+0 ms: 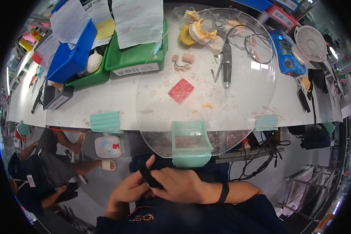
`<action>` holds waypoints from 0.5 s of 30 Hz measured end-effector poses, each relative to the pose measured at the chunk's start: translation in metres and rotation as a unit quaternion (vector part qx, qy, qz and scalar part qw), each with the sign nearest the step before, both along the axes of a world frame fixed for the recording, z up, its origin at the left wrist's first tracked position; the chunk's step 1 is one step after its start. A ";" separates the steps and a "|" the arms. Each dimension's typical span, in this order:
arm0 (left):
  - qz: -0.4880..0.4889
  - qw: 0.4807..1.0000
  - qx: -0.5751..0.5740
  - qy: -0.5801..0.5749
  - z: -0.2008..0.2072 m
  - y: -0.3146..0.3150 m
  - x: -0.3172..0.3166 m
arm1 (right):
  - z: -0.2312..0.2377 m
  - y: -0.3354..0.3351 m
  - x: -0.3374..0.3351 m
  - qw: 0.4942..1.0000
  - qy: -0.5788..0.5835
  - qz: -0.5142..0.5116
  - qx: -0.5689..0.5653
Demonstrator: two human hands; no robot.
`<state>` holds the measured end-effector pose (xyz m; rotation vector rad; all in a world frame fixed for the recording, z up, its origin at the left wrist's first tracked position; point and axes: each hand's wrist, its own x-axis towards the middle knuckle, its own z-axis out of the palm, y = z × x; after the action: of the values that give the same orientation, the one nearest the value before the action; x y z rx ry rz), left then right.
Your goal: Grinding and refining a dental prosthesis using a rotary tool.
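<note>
In front of my chest, below the table edge, my hands are together on a black strap [146, 172]. My right hand [179, 184] has its fingers curled round the strap's lower end. My left hand [132, 188] meets it from the left, one digit pointing up beside the strap; its other fingers are partly hidden. How the strap passes between the hands I cannot tell. A black band [223, 192] circles my right wrist. Just beyond lies a pale green tray-like piece [192, 155] at the table edge, under a round clear shield [238, 117].
A handpiece rotary tool [227, 64], a red square sheet [181, 91] and plaster pieces [202, 33] lie beyond the shield. Green bins [134, 64] and a blue bin [72, 52] stand left; a blue control box [288, 54] and white fan [310, 43] right. A seated person [52, 160] is at left.
</note>
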<state>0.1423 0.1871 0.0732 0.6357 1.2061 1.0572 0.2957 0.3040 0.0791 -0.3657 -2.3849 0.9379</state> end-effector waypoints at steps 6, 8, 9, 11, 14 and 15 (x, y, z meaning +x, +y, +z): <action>0.102 0.985 0.037 -0.131 -0.019 0.014 -0.002 | -0.006 0.006 -0.004 0.996 0.020 0.042 0.073; 0.194 0.973 0.013 -0.123 -0.025 0.023 0.008 | -0.009 0.002 -0.005 0.996 0.001 0.045 0.072; 0.290 0.940 0.001 -0.179 -0.030 0.028 0.012 | -0.011 0.000 -0.006 0.994 -0.049 0.073 0.060; 0.337 0.903 0.049 -0.260 -0.060 0.018 0.007 | -0.013 0.000 -0.009 0.989 -0.097 0.103 0.049; 0.291 0.921 0.111 -0.232 -0.042 0.032 0.025 | -0.018 -0.001 -0.010 0.993 0.002 0.094 0.074; 0.267 0.926 0.141 -0.225 -0.040 0.035 0.028 | -0.020 -0.001 -0.011 0.992 0.024 0.098 0.070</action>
<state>0.1698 0.2226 0.0327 0.2453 0.8358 1.7525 0.2845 0.3032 0.0594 -0.0551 -2.4577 0.8475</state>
